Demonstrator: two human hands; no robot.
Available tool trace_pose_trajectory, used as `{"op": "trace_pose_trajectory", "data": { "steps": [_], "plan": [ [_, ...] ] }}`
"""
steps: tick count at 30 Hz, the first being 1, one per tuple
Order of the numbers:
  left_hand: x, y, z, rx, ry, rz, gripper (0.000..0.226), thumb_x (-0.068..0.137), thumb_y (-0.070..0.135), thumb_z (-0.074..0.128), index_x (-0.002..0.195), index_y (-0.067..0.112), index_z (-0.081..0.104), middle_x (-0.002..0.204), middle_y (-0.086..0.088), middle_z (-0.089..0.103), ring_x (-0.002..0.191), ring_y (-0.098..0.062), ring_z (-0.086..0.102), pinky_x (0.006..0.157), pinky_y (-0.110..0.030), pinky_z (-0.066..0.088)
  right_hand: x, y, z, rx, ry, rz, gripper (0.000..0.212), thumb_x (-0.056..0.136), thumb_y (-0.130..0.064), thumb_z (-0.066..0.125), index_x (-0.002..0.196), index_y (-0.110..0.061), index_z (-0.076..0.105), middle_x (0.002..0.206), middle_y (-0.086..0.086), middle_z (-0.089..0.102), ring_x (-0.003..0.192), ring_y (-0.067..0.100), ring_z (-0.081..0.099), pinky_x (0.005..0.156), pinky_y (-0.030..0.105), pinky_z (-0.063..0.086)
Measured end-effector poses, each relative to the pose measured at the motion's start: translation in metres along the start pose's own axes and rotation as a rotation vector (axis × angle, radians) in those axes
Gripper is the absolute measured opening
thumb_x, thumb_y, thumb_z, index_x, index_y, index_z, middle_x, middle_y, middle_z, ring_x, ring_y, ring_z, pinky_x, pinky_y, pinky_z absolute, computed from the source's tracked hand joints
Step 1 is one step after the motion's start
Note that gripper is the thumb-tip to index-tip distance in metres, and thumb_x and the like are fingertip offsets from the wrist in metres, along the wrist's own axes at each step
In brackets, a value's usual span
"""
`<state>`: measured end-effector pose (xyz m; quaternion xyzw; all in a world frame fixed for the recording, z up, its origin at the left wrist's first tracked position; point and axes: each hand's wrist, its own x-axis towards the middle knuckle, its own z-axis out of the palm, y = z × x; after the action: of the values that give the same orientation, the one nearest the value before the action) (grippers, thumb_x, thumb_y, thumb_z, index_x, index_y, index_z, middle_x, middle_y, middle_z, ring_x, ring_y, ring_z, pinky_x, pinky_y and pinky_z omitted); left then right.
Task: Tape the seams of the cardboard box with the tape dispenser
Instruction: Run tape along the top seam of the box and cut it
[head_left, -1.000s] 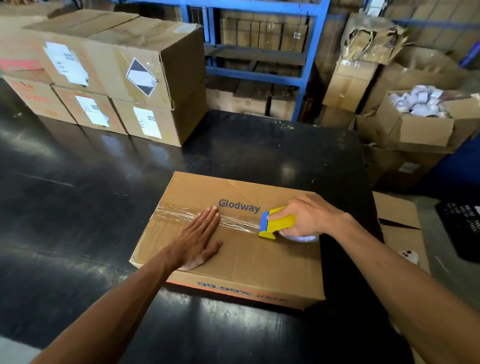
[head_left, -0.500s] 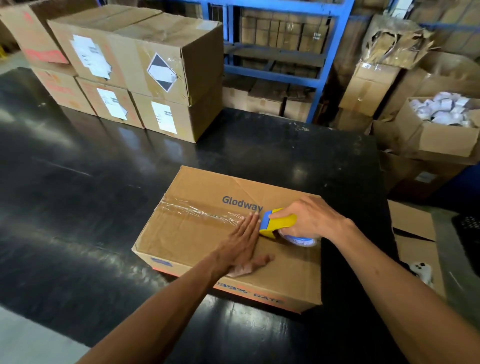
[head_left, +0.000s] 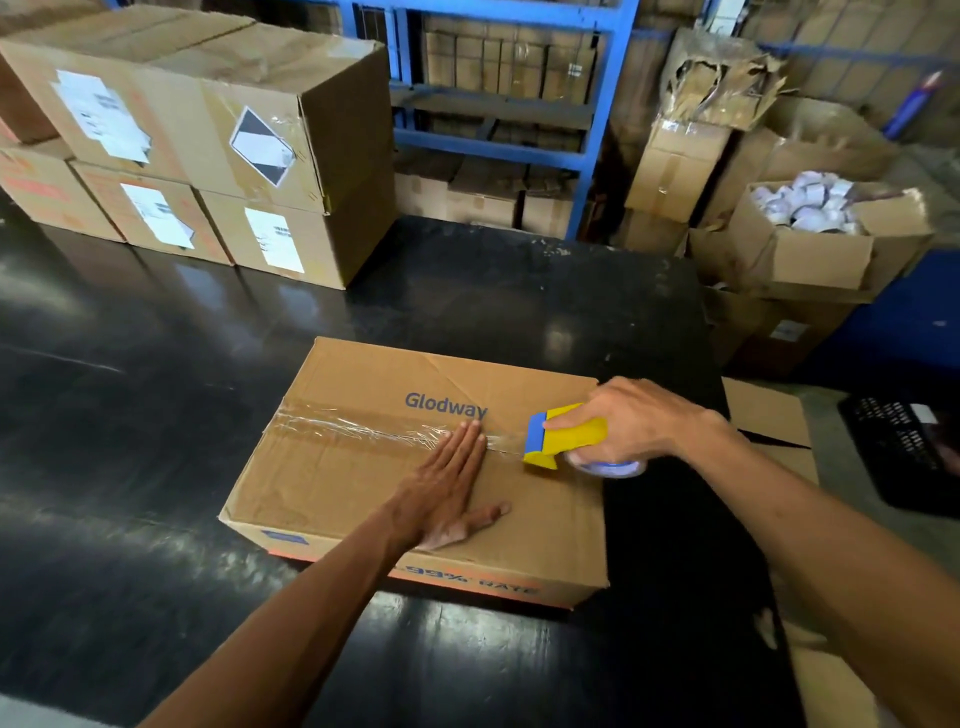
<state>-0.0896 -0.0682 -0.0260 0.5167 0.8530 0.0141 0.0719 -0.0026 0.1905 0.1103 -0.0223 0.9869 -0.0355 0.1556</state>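
Observation:
A brown cardboard box (head_left: 363, 488) printed "Glodway" lies flat on the black table (head_left: 130, 415). A wrinkled strip of clear tape (head_left: 363, 428) runs along its centre seam from the left edge toward the right. My left hand (head_left: 447, 488) lies flat on the box top, fingers together, fingertips pressing on the tape. My right hand (head_left: 634, 421) grips the yellow and blue tape dispenser (head_left: 563, 436) at the box's right end, its blade end on the seam. The roll under the hand is partly hidden.
Stacked labelled cartons (head_left: 208, 145) stand at the table's back left. Blue shelving (head_left: 509, 145) with boxes is behind. To the right stand an open carton of white items (head_left: 810, 208), flattened cardboard (head_left: 769, 415) and a black crate (head_left: 904, 447).
My left hand slid right along the tape toward the dispenser. My right hand has carried the dispenser right along the seam to the box's right end. The view shifted a little.

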Motion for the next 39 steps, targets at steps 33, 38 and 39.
{"op": "trace_pose_trajectory", "data": {
  "steps": [33,38,39],
  "plan": [
    [0.041,0.079,0.003,-0.017,-0.057,0.084,0.119,0.08,0.091,0.015,0.151,0.001,-0.017,0.158,-0.016,-0.026,0.147,-0.025,-0.027,0.123,-0.042,-0.01,-0.076,0.096,0.037,-0.061,-0.163,0.096,0.062,0.086,-0.072,0.048,0.143,-0.058,0.03,0.14,0.009,0.046,0.126,0.026,0.045,0.097,0.039,0.042],
    [0.042,0.08,0.005,0.008,-0.041,0.081,0.119,0.08,0.091,0.017,0.152,0.001,-0.015,0.16,-0.016,-0.024,0.147,-0.024,-0.026,0.122,-0.041,-0.011,-0.06,0.082,0.057,-0.142,-0.142,0.048,0.059,0.089,-0.07,0.045,0.144,-0.055,0.031,0.134,0.006,0.048,0.111,0.019,0.05,0.079,0.027,0.04],
    [0.043,0.081,0.005,0.017,-0.042,0.074,0.12,0.08,0.091,0.016,0.152,0.001,-0.014,0.16,-0.016,-0.023,0.148,-0.025,-0.025,0.123,-0.042,-0.009,-0.059,0.079,0.058,-0.163,-0.12,0.032,0.058,0.089,-0.069,0.045,0.144,-0.054,0.032,0.127,0.005,0.05,0.1,0.016,0.05,0.07,0.024,0.036]
  ]
}}
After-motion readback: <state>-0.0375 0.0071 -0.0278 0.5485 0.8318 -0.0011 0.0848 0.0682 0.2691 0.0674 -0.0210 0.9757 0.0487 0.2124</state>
